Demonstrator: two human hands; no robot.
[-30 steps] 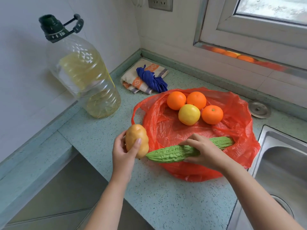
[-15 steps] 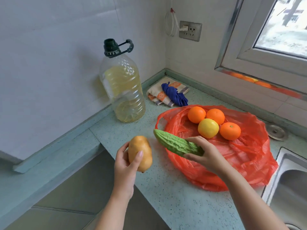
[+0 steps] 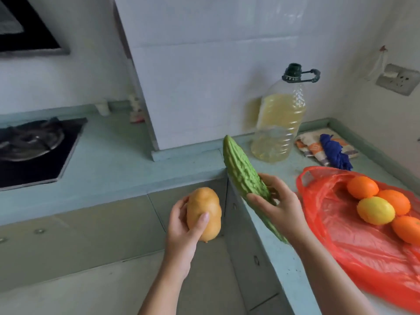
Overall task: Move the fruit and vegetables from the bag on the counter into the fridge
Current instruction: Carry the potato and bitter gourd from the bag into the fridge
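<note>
Left grip point(image 3: 181, 228) holds tan oval potato point(image 3: 203, 216); right grip point(image 3: 278, 204) holds bumpy green bitter gourd point(image 3: 244, 176), both off the surface point(image 3: 279, 253). Red plastic bag point(image 3: 354, 244) lies open on it, carrying three oranges point(image 3: 362, 187) and yellow lemon point(image 3: 375, 211).

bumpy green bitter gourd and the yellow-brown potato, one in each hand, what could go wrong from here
1. The right hand pinches the long bumpy green bitter gourd near its middle with fingertips only; it may tip or slip.
2. The left hand holds the smooth yellow-brown potato, so no hand is free to open a fridge.
3. The round oranges sit loose on the flattened red plastic bag and could roll.
</note>
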